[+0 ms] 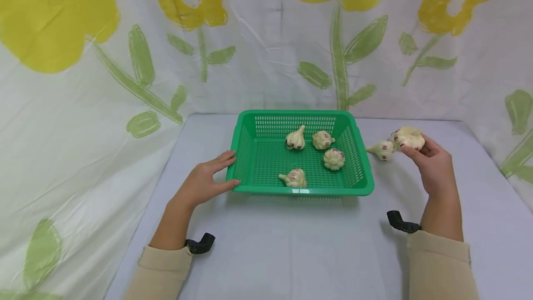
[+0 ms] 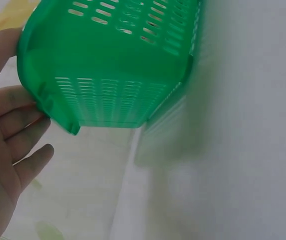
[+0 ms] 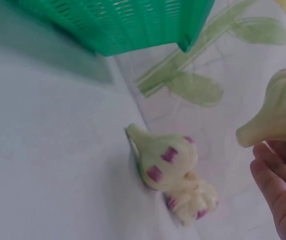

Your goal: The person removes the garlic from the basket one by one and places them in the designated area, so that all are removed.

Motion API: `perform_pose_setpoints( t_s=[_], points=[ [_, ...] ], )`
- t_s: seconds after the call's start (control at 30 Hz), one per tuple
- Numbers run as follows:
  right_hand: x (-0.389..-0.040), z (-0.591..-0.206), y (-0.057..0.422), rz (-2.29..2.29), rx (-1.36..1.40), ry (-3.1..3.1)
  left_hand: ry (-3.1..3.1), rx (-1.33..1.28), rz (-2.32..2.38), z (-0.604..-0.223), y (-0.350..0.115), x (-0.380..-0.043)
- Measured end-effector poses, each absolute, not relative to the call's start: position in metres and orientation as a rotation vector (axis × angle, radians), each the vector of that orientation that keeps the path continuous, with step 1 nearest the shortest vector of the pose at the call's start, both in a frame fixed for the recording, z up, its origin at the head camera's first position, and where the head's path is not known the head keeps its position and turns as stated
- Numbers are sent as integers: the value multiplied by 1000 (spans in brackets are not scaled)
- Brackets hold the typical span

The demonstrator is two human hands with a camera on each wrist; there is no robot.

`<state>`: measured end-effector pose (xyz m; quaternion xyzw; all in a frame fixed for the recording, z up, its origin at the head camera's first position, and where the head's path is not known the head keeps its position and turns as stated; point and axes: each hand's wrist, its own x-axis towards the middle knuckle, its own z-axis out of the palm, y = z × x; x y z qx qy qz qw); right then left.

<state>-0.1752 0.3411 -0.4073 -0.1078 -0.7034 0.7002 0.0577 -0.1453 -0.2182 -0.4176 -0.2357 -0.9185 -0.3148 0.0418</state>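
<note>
Clock directions are taken from the center of the green basket (image 1: 266,190), as seen from the head, with 12 o'clock at the far side. The basket is set upright on the white table (image 1: 291,244), and four garlic bulbs are contained in it: the stem-up bulb (image 1: 295,139) at 12 o'clock, the second bulb (image 1: 322,140) at 2 o'clock, the third bulb (image 1: 334,159) at 3 o'clock and the near bulb (image 1: 296,178) at 6 o'clock. The left hand (image 1: 204,177) is placed at 9 o'clock, its fingers spread and rested against the rim; no bulb is held by it. The right hand (image 1: 435,168) is located well apart from it, at 3 o'clock outside the basket, and the held bulb (image 1: 409,137) is pinched between thumb and fingers. Between basket and right hand, also at 3 o'clock, the long-stemmed bulb (image 1: 381,151) and the lumpy bulb (image 3: 195,200) are laid close together; whether they touch cannot be determined. Progress is judged to be past the midpoint: four bulbs are inside, one is in hand but not yet placed, and two on the table are left to be picked up.
</note>
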Motion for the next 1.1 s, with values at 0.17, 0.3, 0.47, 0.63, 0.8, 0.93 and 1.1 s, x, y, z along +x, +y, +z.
perform_pose_setpoints(
  t_s=[0.17, 0.3, 0.47, 0.63, 0.8, 0.93, 1.1],
  points=[
    [-176, -409, 339, 2096, -306, -2115, -2775, -744, -923, -423, -222, -144],
    [-176, -413, 341, 2124, -319, -2056, -2773, -756, -941, -426, -222, -144],
    [-176, -417, 342, 2107, -375, -2080, -2776, -751, -946, -430, -223, -145],
    [-176, -417, 343, 2063, -444, -2113, -2745, -777, -938, -429, -223, -147],
    [-176, -418, 345, 2066, -512, -2085, -2741, -791, -959, -426, -221, -149],
    [-175, -421, 348, 2054, -554, -2085, -2749, -791, -982, -425, -220, -150],
    [-176, -426, 352, 1990, -631, -2137, -2740, -795, -986, -426, -220, -151]
  ],
)
